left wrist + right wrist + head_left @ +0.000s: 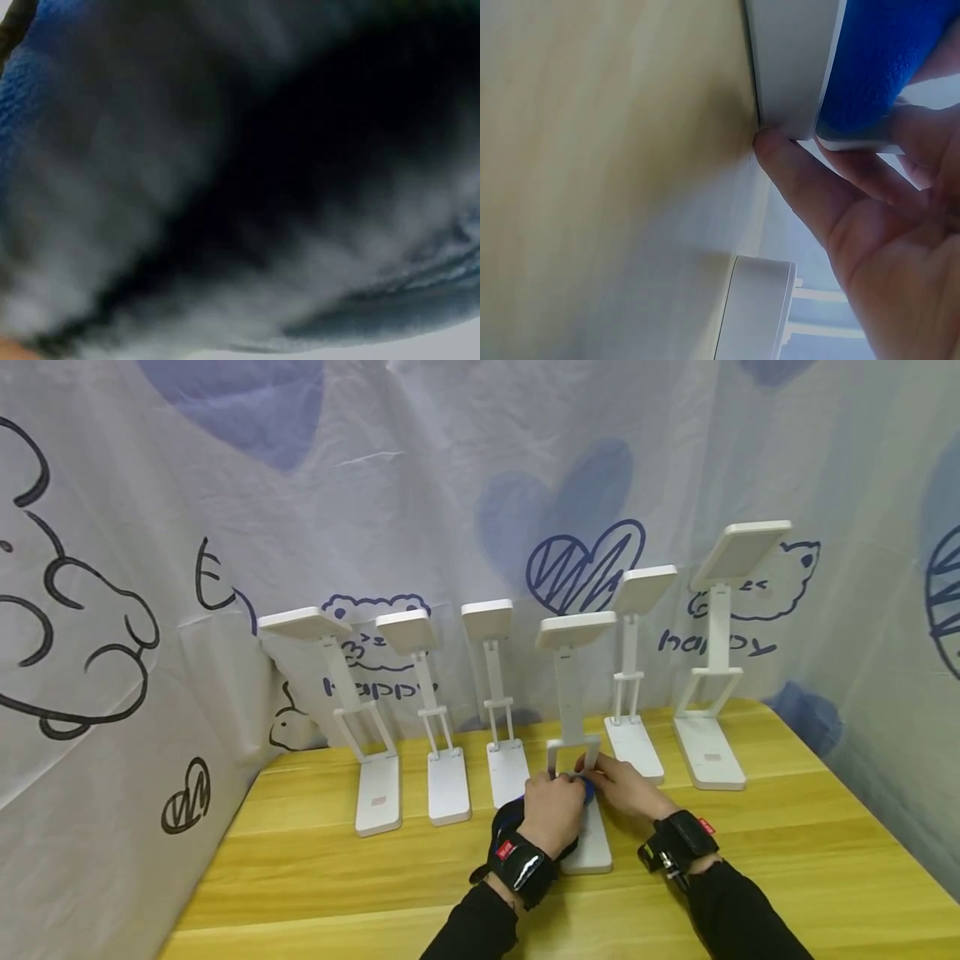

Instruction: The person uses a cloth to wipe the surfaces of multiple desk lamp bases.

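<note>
A white desk lamp [574, 693] stands upright at the front of the group, its base toward the person. On that base my left hand [553, 810] grips a blue cloth [589, 790], curled over it; part of the cloth hangs by the wrist. Dark, blurred cloth [300, 165] fills most of the left wrist view. My right hand [626, 787] holds the same lamp at the far end of its base, by the hinged arm. In the right wrist view, fingers [802, 176] touch the base's corner [791, 67], with blue cloth [885, 60] lying against its top.
More white desk lamps stand in a row on the wooden table [300, 860]: several to the left, including one lamp [448, 785] with a slim base, and two at right, the tallest lamp [708, 752] outermost. A printed curtain [450, 510] hangs close behind them.
</note>
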A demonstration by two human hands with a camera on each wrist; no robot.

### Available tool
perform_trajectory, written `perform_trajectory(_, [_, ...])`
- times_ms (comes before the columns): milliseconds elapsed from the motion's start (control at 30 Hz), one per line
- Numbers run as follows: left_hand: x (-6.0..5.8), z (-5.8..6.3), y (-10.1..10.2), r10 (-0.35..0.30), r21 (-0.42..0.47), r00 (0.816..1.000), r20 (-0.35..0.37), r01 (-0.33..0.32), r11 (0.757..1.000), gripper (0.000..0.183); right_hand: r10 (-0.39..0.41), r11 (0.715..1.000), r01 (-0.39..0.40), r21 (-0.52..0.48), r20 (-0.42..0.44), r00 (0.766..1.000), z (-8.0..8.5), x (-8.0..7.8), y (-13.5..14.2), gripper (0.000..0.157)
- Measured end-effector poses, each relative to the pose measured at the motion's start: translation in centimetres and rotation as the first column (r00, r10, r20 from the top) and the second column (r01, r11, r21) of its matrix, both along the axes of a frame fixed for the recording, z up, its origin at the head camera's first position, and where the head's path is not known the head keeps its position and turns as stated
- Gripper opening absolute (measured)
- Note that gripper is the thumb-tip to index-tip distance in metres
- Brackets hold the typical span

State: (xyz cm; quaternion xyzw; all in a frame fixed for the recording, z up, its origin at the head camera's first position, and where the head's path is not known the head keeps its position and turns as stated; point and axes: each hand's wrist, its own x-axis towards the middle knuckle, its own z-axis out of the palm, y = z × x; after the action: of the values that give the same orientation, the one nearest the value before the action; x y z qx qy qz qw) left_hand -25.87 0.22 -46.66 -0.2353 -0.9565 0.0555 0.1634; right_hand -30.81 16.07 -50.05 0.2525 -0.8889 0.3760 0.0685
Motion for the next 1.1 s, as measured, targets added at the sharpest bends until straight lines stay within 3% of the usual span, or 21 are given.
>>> perform_trajectory(267, [0.7, 0.3, -0.1, -0.110, -0.039, 0.993, 0.048, 0.112, 0.993, 0.015, 0.002, 1.000, -0.002, -0.002, 0.014, 1.000, 0.1, 0.2, 0.0, 0.018])
perform_trajectory(433, [1.7, 0.7, -0.5, -0.184, -0.067, 0.975, 0.122, 0.193, 0.979, 0.023, 0.002, 1.000, -0.002, -0.011, 0.033, 0.999, 0.4, 0.5, -0.1, 0.019])
perform_trajectory(800, [2.6, 1.1, -2.6, -0.375, 0.030, 0.876, 0.304, 0.385, 0.923, 0.038, 0.001, 1.000, -0.001, -0.003, 0.013, 1.000, 0.4, 0.6, -0.6, 0.016])
perform_trajectory(967, [2.7, 1.2, -3.5, -0.413, 0.075, 0.840, 0.353, 0.414, 0.907, 0.039, 0.000, 1.000, 0.000, 0.010, -0.001, 1.000, 0.3, 0.6, -0.6, 0.015])
perform_trajectory(1100, [2.7, 1.3, -4.2, -0.430, 0.114, 0.824, 0.368, 0.419, 0.901, 0.039, 0.001, 1.000, -0.001, 0.027, -0.004, 1.000, 0.4, 0.6, -0.4, 0.015])
